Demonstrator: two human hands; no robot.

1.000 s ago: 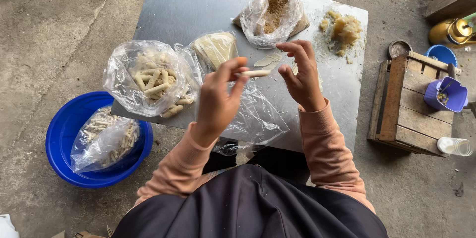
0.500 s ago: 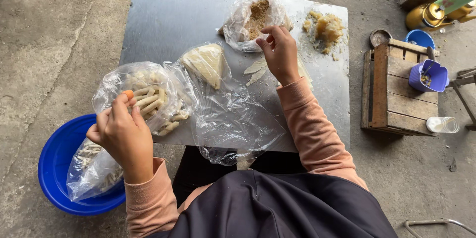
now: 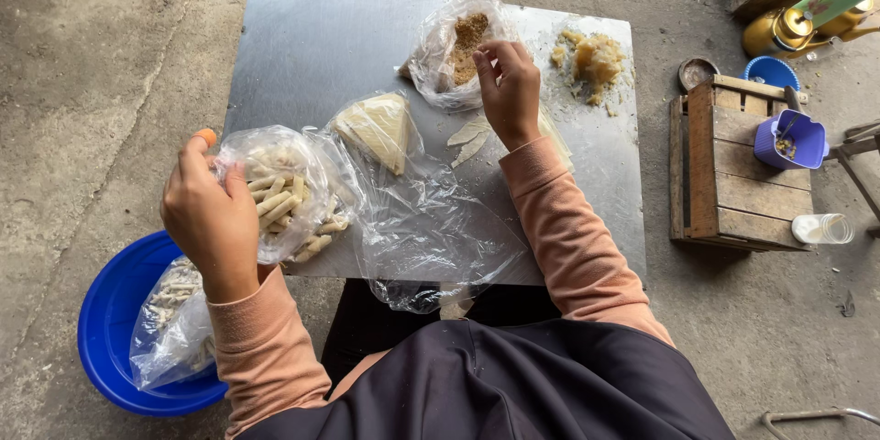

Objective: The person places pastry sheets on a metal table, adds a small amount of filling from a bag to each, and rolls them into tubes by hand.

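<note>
Metal sheet on concrete: left hand grips bag of pale rolls lying diagonally; right hand pinches at crumb bag.

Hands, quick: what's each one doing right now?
Left hand: at the bag of rolls, grip unclear.
Right hand: fingers pinched at the filling bag.

**Two hands spread wide, both arms bent**

The left hand sits at about 9 o'clock in the head view, back of the hand facing up, fingers curled toward 3 o'clock in a loose grasp, thumb raised toward 12 o'clock. Its forearm, in a peach sleeve, runs down toward 5 o'clock. The right hand is up near 12 o'clock, fingers bent and pinched together toward 11 o'clock. Its sleeved forearm slopes down toward 5 o'clock, elbow bent.
</note>
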